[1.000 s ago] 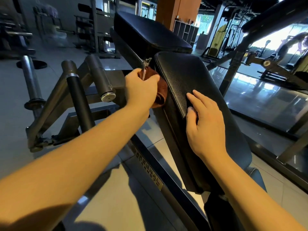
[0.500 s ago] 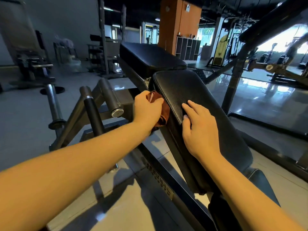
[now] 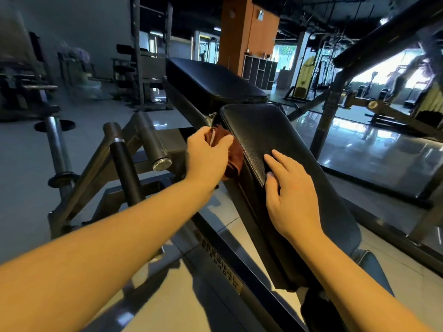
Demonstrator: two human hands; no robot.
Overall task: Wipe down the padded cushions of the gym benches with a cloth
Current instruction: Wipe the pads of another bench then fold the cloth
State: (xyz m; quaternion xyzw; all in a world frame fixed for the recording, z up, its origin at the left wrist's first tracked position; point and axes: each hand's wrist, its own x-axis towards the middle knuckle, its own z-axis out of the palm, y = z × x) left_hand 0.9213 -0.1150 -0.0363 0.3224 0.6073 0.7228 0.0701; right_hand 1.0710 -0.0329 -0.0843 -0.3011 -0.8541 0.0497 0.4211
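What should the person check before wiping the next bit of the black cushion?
1. The left hand grips the cloth: ok, fingers curl round it.
2. The cloth touches the cushion: ok, pressed against its left side.
3. The right hand steadies the cushion: ok, it rests flat on top.
4. Top free for wiping: not ok, the right hand lies there.
5. This side wiped clean: cannot tell.
6. The far cushion wiped: cannot tell.
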